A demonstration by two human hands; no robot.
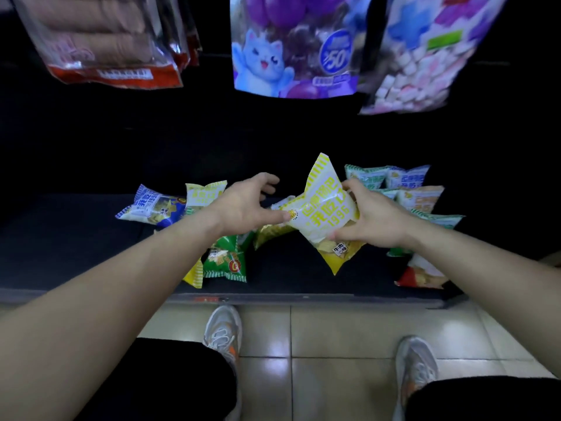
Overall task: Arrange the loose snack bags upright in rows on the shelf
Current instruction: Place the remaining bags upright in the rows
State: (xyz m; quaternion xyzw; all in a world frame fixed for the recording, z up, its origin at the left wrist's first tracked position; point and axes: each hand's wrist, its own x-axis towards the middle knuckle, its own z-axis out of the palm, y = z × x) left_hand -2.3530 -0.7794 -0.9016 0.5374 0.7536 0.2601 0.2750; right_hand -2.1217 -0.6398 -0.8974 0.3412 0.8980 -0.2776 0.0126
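My right hand point(372, 217) grips a yellow and white snack bag point(323, 212), held tilted above the dark bottom shelf point(76, 238). My left hand point(249, 202) is beside it with fingers spread, its thumb tip touching the bag's left edge. Loose bags lie on the shelf: a blue one point(151, 208) and a pale yellow one point(204, 192) at the left, a green one point(226, 262) near the front. At the right, several bags point(406, 177) stand upright in rows, and a red one point(422, 276) lies under my right forearm.
Large bags hang above: a red one point(100, 41), a purple cat bag point(291, 47) and a marshmallow bag point(425, 53). The shelf's front lip point(303, 297) borders a tiled floor point(334, 344), where my two shoes stand.
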